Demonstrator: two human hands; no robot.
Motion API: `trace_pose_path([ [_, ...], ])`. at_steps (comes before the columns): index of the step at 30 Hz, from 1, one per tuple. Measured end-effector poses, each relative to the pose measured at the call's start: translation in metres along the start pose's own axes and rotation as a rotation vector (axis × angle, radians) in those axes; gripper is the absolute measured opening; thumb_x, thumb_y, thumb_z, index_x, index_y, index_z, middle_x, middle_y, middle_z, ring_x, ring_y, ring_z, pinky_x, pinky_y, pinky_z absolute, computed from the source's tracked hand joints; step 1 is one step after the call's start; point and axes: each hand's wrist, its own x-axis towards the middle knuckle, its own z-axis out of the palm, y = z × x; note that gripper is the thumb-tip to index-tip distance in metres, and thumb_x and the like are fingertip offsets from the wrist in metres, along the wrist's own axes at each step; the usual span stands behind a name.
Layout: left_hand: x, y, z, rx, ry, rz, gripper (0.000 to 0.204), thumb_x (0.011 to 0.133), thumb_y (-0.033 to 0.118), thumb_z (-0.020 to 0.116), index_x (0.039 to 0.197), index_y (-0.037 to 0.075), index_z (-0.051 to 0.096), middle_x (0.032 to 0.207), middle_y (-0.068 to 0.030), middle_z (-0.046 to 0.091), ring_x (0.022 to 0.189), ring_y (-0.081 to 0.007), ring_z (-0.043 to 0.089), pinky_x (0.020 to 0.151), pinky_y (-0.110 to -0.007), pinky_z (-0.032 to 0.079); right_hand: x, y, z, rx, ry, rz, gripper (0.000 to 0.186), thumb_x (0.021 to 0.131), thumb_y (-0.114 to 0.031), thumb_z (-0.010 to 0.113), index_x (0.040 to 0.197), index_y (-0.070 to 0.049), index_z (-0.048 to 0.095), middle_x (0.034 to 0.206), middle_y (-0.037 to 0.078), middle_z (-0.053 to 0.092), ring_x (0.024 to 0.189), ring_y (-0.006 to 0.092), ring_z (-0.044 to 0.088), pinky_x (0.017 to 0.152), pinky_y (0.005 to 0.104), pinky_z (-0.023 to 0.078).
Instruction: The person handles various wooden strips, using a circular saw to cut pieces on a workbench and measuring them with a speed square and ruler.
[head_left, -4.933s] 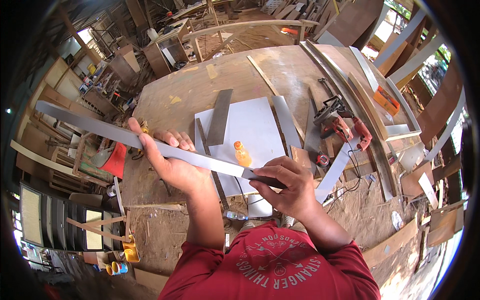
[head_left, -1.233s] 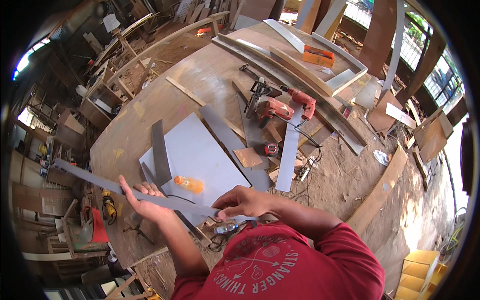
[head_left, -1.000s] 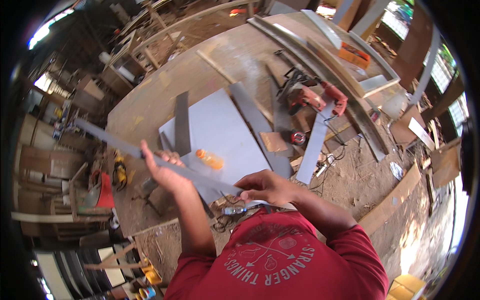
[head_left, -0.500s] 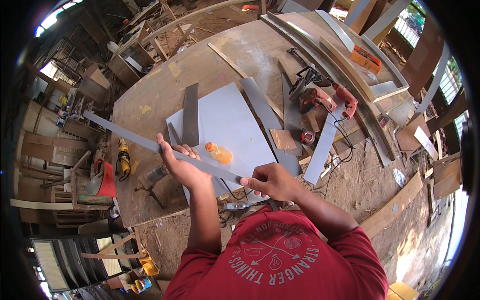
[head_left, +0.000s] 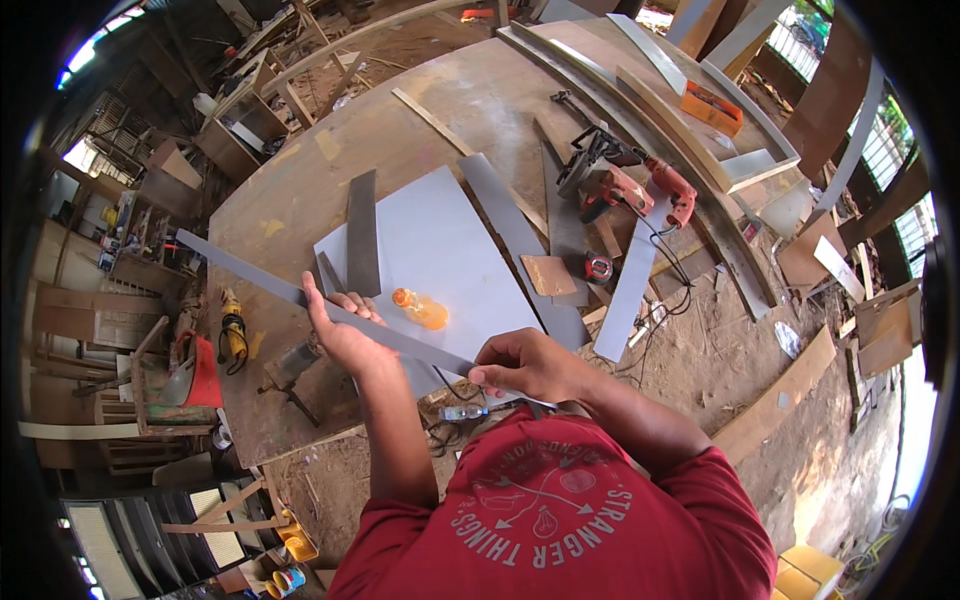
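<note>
A long thin grey strip slants across in front of me, its far end up to the left. My left hand is closed round its middle, palm up, thumb on one side and fingers on the other. My right hand pinches the near end between thumb and fingers. Beneath the hands lies a large pale grey sheet on the wooden worktable. On that sheet rests an orange-yellow bottle, tipped over, just beyond my hands. A dark strip lies over the sheet's left edge.
Right of the sheet are a red power saw, a red drill, a tape measure and loose strips. A yellow power tool sits at the table's left edge. Black cables hang near the right side.
The view has shifted slightly, so the table appears further left. Both hands keep their hold on the strip, which looks turned a little, showing a darker face.
</note>
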Motion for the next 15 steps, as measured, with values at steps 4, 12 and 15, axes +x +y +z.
trace_pose_path([
  [4,0.008,0.001,-0.003,-0.03,-0.033,-0.015,0.054,0.108,0.04,0.056,0.156,0.018,0.05,0.064,0.0059,0.043,0.047,-0.0066,0.041,0.042,-0.023,0.037,-0.005,0.002,-0.003,0.045,-0.081,-0.073,0.042,0.103,-0.035,0.071,0.118,0.005,0.073,0.093,0.007,0.074,0.089,0.0121,0.066,0.08,0.0319,0.053],
  [12,0.015,-0.002,-0.008,-0.067,-0.076,-0.027,0.053,0.108,0.037,0.058,0.156,0.016,0.05,0.064,0.0052,0.044,0.046,-0.0075,0.042,0.042,-0.024,0.039,-0.02,0.007,-0.015,0.172,-0.226,-0.134,0.047,0.104,-0.024,0.068,0.142,0.002,0.063,0.119,0.012,0.075,0.106,0.016,0.065,0.098,0.0352,0.051],
  [15,0.023,0.001,-0.01,-0.111,-0.102,-0.011,0.054,0.108,0.039,0.057,0.156,0.016,0.049,0.064,0.0051,0.045,0.046,-0.0077,0.042,0.042,-0.024,0.04,-0.018,0.01,-0.011,0.204,-0.229,-0.147,0.051,0.104,-0.021,0.068,0.149,0.001,0.057,0.127,0.013,0.073,0.112,0.0166,0.064,0.105,0.0356,0.048],
])
